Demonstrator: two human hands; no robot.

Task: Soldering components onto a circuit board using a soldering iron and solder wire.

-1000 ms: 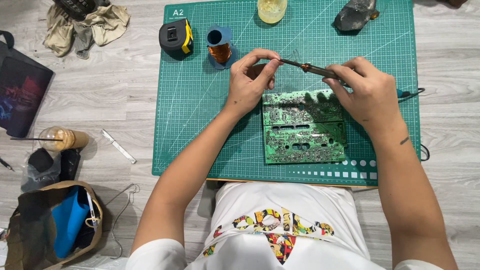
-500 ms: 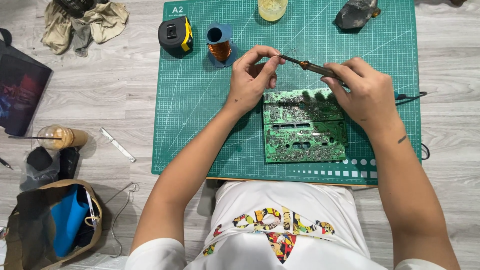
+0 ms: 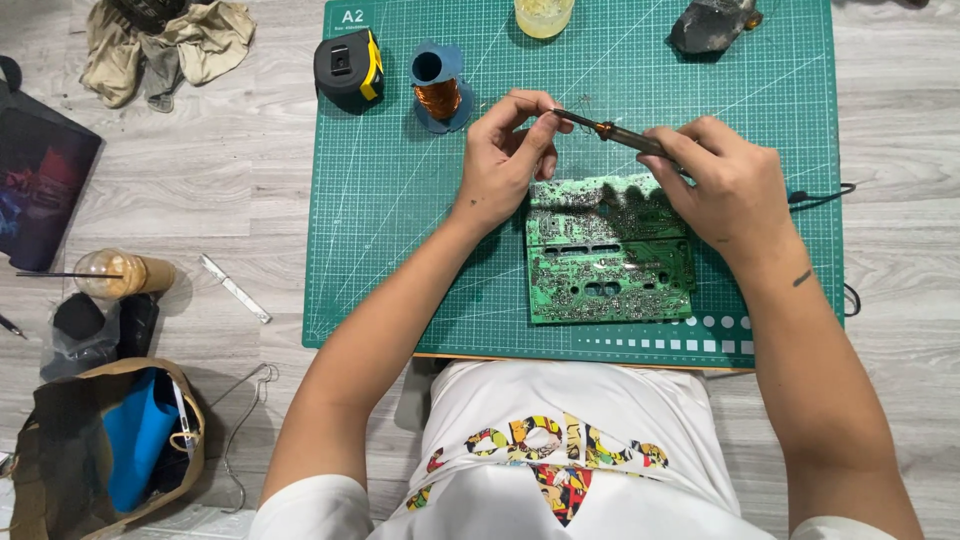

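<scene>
**Hands meet above the board's far edge**

At the far left of the floor we see a crumpled rag (image 3: 165, 45), a dark flat case (image 3: 40, 185), an iced drink cup (image 3: 112, 273) and an open brown bag (image 3: 105, 455) with something blue inside — none of it near our hands. A small metal strip (image 3: 235, 288) lies between the cup and the green cutting mat (image 3: 400, 220).

On the mat, going rightward, stand a black-and-yellow tape measure (image 3: 348, 68) and a spool of copper wire (image 3: 440, 92), with a yellowish jar (image 3: 544, 15) at the top edge.

What has changed over the last second is small: our left hand (image 3: 505, 160) has lifted and drawn in toward the iron's tip, its fingers now pinched together on something too fine to make out — possibly a thin wire, though we cannot tell. We judge the hands have closed on one working point, so the joining work is in hand rather than being set up.

The soldering iron (image 3: 610, 133) runs from that pinch back to our right hand (image 3: 725, 185), which is wrapped tightly round its handle. The green circuit board (image 3: 608, 262) lies flat on the mat just below both hands, its top edge under the right hand's knuckles, the left hand near its upper left corner. A dark lump (image 3: 712, 25) sits at the mat's top right, well apart.
</scene>
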